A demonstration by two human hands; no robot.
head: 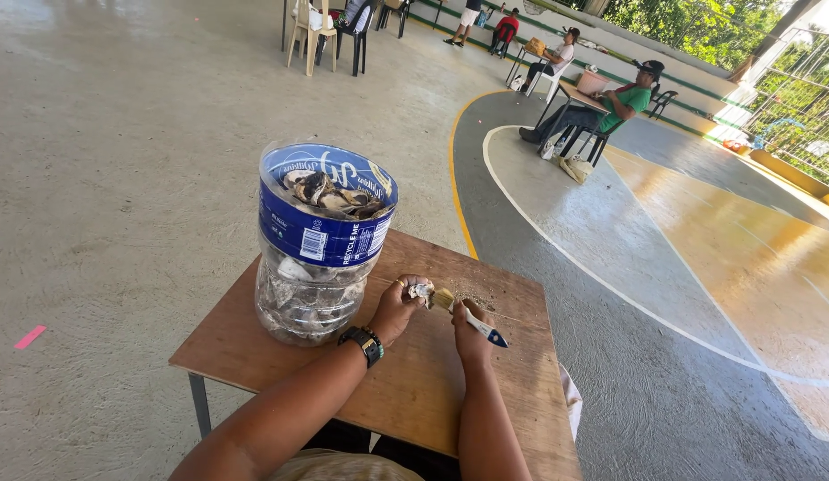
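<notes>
I see my left hand (398, 309) pinching a small shell (421, 289) over the wooden table (485, 392). My right hand (472, 334), at its 4 o'clock, grips a paintbrush (468, 313), bristles touching the shell. The cut-open plastic jug (318, 245) of shells stands at 9 o'clock.

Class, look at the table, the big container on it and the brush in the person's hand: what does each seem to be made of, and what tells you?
Table: likely plywood, matt brown with faint grain, on a grey metal-looking leg.
Container: clear, glossy plastic, see-through and ribbed, with a blue label.
Brush: pale bristles; the white, blue-tipped handle looks like plastic or painted wood.
</notes>
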